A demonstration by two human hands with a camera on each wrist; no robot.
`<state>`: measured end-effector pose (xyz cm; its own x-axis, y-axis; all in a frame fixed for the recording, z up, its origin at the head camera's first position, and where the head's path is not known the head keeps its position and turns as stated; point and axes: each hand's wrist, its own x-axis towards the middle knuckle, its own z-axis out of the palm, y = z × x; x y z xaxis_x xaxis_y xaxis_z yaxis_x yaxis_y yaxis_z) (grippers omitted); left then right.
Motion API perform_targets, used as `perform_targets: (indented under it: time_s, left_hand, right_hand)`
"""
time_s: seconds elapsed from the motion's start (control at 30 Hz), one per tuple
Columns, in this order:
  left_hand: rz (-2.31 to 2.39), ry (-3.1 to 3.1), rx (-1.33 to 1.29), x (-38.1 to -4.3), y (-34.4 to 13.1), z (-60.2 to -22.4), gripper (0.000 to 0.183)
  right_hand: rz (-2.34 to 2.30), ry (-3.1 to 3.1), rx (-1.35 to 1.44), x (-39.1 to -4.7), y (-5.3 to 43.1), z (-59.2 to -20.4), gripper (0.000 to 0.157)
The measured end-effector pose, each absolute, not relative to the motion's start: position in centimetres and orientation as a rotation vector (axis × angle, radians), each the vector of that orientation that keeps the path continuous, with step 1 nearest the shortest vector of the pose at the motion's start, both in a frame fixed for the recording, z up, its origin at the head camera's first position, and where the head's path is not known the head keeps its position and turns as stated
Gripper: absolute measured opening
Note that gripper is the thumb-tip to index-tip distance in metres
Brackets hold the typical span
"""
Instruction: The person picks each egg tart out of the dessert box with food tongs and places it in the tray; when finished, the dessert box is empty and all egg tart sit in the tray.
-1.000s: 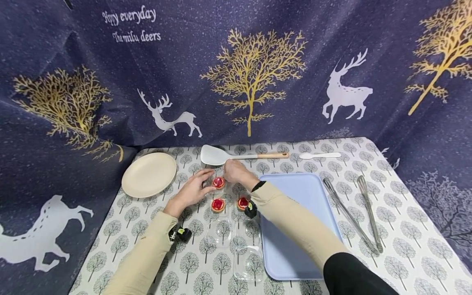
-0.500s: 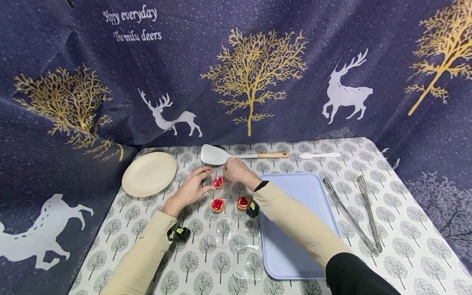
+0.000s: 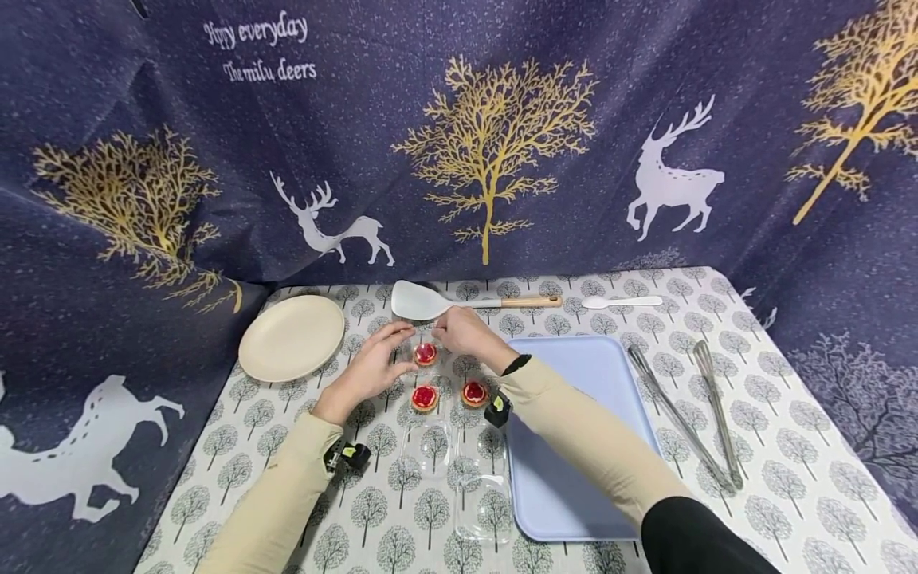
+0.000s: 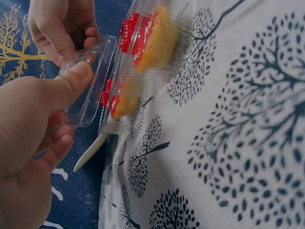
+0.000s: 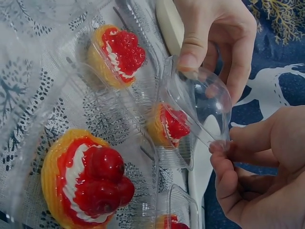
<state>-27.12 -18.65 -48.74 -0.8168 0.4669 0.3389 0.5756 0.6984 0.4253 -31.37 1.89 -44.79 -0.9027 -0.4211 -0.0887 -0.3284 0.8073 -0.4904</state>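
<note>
My left hand point(image 3: 369, 368) and right hand point(image 3: 466, 333) meet over the farthest red-topped tart point(image 3: 425, 354). Between them they hold a clear domed plastic lid point(image 5: 209, 95) at its edges. In the left wrist view my left thumb presses on the lid while its fingers curl behind. My right fingertips pinch the near corner of that lid in the right wrist view. The lid stands tilted beside a clear tray holding tarts with cream and red fruit. Two more tarts, one on the left point(image 3: 425, 399) and one on the right point(image 3: 474, 393), sit nearer to me.
Transparent lids point(image 3: 484, 510) lie on the tree-print cloth in front. A blue tray point(image 3: 581, 478) lies to the right, with metal tongs point(image 3: 688, 422) beyond it. A cream plate point(image 3: 290, 339) stands left; a spatula point(image 3: 419, 303) and white spoon point(image 3: 622, 303) lie behind.
My right wrist and forearm have shifted slightly to the right, baring more of the right tart. Both hands stay at the lid, and the left has barely moved.
</note>
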Motion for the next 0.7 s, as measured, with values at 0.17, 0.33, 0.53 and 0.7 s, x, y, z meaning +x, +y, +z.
perform_targets:
  time_s: [0.17,0.33,0.53,0.7]
  left_hand:
    - [-0.759,-2.701,-0.842,-26.6,-18.6,-48.4,0.068]
    - [-0.741,-2.691,-0.863,-26.1,-18.7,-48.1,0.072]
    - [-0.703,-2.632,-0.942,-25.0,-18.6,-47.7,0.073]
    - [-0.678,-2.575,-1.003,-24.1,-18.5,-47.3,0.074]
  right_hand:
    - [-0.762,2.783,-0.618,-31.0,2.3,-44.5,0.032]
    - [-0.845,2.739,-0.635,-30.7,2.9,-44.2,0.026]
    - [-0.899,2.718,-0.679,-30.1,3.5,-44.1,0.021]
    - [-1.054,2.602,-0.705,-29.2,4.1,-43.6,0.021]
